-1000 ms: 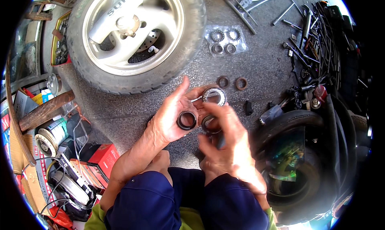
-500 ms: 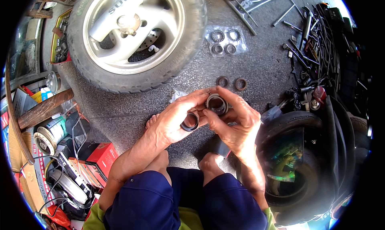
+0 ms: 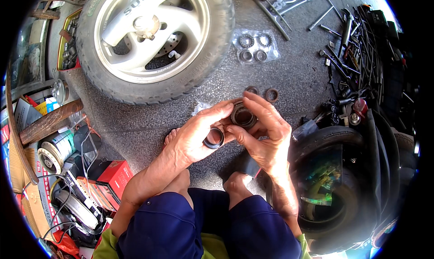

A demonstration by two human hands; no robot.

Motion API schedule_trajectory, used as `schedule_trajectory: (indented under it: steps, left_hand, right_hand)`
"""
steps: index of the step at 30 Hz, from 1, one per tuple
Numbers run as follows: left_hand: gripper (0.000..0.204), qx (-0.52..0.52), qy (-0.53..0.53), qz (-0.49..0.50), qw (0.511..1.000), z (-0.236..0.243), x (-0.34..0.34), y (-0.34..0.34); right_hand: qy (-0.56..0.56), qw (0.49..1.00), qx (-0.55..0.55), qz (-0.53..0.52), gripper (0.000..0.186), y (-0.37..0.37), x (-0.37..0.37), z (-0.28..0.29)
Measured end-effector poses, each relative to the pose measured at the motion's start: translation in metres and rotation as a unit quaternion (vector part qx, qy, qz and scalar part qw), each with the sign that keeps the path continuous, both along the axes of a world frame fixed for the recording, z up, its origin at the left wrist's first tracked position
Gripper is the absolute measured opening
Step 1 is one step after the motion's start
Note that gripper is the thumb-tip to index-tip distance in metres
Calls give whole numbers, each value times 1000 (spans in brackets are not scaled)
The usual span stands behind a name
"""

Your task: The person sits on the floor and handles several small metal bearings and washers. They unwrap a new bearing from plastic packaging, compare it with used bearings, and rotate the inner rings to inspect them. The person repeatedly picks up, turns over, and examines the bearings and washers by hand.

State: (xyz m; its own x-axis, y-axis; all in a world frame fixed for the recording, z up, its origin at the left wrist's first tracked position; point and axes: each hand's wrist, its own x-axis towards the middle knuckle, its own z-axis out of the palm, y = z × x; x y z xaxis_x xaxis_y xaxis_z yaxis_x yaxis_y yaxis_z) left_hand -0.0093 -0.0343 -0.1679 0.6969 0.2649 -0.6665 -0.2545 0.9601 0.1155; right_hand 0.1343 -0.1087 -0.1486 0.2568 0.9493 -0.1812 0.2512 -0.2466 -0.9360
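Between my two hands is a round dark metal bearing ring point(image 3: 243, 125), tilted so its opening faces me. My right hand point(image 3: 271, 146) grips it from the right, thumb below and index finger over the top. From the left, the fingertips of my left hand point(image 3: 192, 133) meet its edge. A second, smaller dark ring point(image 3: 207, 143) rests in my left palm, apart from the bearing ring. On the floor just beyond my fingers lie two brownish rings: one ring point(image 3: 276, 98) in full sight, the other point(image 3: 252, 88) partly hidden by my right hand.
A wheel with its tyre point(image 3: 219, 46) lies at the far left. Beyond my hands, a clear plastic pack point(image 3: 253, 46) holds several rings. Hand tools point(image 3: 346, 33) crowd the right side, above stacked tyres point(image 3: 330, 135). A red box point(image 3: 115, 182) and clutter stand at left.
My right hand has shifted slightly left, and its index finger now covers more of one floor ring. The bearing ring has tilted a little, showing more of its upper edge.
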Motion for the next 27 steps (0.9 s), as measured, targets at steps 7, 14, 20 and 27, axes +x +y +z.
schedule_trajectory:
  steps: [7,14,20,27]
  left_hand:
    - [37,0,-48,0,999,-9,-4,-3]
    - [55,-26,-65,9,997,-16,-1,-2]
    - [60,-30,-65,2,997,-11,-3,-1]
    - [37,-19,-76,20,997,-16,-3,-5]
  right_hand:
    - [-119,992,1,31,50,3,2,12]
    - [-254,947,96,172,34,-7,-20,29]
    - [-230,950,69,197,34,-9,-29,16]
    - [-300,945,123,51,42,-4,-18,34]
